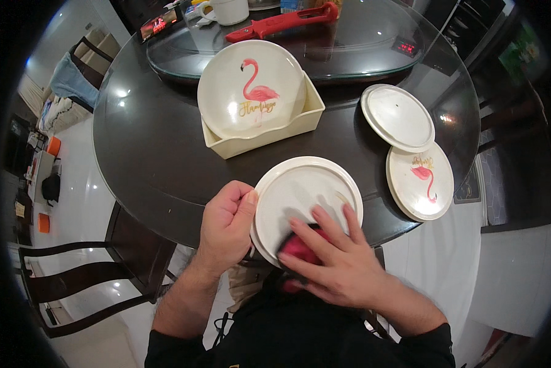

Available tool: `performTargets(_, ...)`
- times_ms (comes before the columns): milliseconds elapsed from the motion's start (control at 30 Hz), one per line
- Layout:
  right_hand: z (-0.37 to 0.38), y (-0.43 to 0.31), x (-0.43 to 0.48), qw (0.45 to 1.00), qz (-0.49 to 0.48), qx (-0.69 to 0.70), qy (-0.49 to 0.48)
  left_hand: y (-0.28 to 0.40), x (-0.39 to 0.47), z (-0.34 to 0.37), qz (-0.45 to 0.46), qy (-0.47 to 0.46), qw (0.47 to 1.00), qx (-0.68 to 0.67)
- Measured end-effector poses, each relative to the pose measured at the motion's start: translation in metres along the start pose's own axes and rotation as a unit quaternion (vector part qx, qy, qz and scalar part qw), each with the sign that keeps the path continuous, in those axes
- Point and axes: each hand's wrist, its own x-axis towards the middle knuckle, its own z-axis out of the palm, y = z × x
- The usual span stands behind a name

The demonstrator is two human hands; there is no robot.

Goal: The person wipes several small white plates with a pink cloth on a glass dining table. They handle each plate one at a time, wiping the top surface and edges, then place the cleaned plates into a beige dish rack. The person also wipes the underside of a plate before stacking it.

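Note:
My left hand (231, 225) grips the left rim of a round white plate (303, 188), its thumb on top. The plate is tilted above the table's near edge, and a plain face with a raised ring shows. My right hand (339, 264) presses a pink-red cloth with a dark border (300, 248) against the plate's lower part; the fingers are spread over it and slightly blurred. Beyond the plate, a cream holder (270, 140) has a round plate with a flamingo picture and gold writing (252, 92) standing in it.
To the right, a white plate lying plain side up (399, 117) overlaps a flamingo plate (420, 184) near the edge of the dark round table (155, 161). A raised glass turntable (367, 60) bears a red peeler-like tool (284, 23), a white mug (229, 11) and a phone (158, 25). A wooden chair (82, 276) stands left.

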Motion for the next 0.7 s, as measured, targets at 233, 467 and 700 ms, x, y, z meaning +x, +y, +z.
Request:
performTargets(233,-0.024,0.028,-0.054,0.982,0.137,-0.122,0.050,0.001,0.003,0.000,-0.017,-0.006,1.000,0.021)
performTargets(467,-0.030,0.038,-0.063,0.938,0.211,-0.121,0.246,0.000,0.001,0.000,0.006,0.009,1.000,0.027)
performTargets(700,-0.021,0.035,-0.071,0.847,0.317,0.156,0.397,-0.003,0.001,0.000,0.034,0.011,0.999,0.026)
